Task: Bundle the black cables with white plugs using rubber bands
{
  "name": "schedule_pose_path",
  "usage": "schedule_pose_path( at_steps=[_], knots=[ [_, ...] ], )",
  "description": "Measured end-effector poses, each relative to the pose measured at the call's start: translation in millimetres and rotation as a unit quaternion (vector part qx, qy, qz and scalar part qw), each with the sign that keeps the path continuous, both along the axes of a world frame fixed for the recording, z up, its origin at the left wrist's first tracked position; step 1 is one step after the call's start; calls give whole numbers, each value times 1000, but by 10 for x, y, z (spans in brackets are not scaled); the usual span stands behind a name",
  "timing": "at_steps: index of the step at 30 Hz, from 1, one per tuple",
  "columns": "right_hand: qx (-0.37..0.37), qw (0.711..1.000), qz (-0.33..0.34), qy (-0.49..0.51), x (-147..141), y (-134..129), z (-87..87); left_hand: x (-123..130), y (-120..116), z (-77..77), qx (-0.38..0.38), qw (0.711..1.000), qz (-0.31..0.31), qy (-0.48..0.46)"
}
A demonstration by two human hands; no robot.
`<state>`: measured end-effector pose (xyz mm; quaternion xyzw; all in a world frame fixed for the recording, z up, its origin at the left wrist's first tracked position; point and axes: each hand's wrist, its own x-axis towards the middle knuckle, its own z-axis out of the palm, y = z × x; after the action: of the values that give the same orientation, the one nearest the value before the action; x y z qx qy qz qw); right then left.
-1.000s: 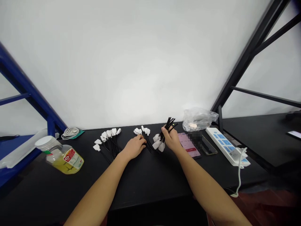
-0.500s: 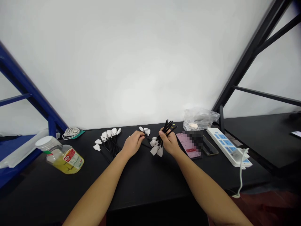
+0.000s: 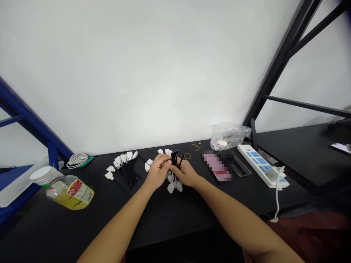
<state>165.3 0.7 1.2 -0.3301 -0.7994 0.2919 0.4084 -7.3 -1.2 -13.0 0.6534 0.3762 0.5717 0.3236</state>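
Both hands meet at the middle of the black table [image 3: 164,223]. My right hand [image 3: 185,171] grips a bundle of black cables [image 3: 174,160], whose white connectors [image 3: 171,187] hang below the fingers. Pressed against the same bundle from the left is my left hand [image 3: 159,171], its thumb and fingers closed on the cables. More white connectors [image 3: 148,164] lie just beyond and left of my left hand. Further left, a second group of black cables with white ends [image 3: 124,160] is fanned out on the table.
At left lie a jar of yellow liquid [image 3: 74,193] and a coiled white cable [image 3: 78,160]. Rubber bands [image 3: 187,156], a pink-screened phone [image 3: 218,166], a dark phone [image 3: 241,166], a plastic bag [image 3: 229,135] and a power strip [image 3: 260,164] are at right.
My right hand has moved left with the bundle, and my left hand has come to it and closed on it. The rubber bands behind my right hand now show.
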Motion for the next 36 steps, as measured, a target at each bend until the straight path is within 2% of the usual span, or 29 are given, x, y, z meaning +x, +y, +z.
schedule_pose_path(
  at_steps=[4,7,11,13,15,17,18,20,22,24,26,28,31,36],
  knots=[
    [8,999,-52,-4,13,65,-40,5,78,-133,-33,998,-7,55],
    [14,997,-81,-13,40,115,-59,-38,106,-162,-52,994,-9,94],
    [12,996,-84,-4,63,113,-65,3,70,-112,-143,987,-66,24],
    [29,996,-78,2,73,93,-53,29,55,-75,-163,982,-97,-8],
    [50,996,-78,0,83,76,-33,-3,64,-28,-153,985,-82,13],
    [56,995,-79,-4,93,69,-11,-122,100,27,-108,988,-7,111],
    [53,995,-80,-6,97,70,-2,-214,127,54,-79,979,49,181],
    [46,996,-81,-10,100,76,11,-431,192,87,-50,932,154,325],
    [43,996,-79,-11,100,86,14,-637,263,80,-105,873,224,420],
    [40,996,-78,-15,98,94,7,-774,325,34,-173,822,249,482],
    [35,996,-79,-25,96,102,-5,-819,367,-26,-215,795,245,512],
    [30,996,-81,-39,95,110,-18,-791,386,-73,-218,792,223,525],
    [32,994,-88,-52,97,121,-33,-710,384,-101,-192,807,184,528],
    [37,993,-93,-61,98,124,-32,-699,391,-111,-174,854,156,465]
  ],
)
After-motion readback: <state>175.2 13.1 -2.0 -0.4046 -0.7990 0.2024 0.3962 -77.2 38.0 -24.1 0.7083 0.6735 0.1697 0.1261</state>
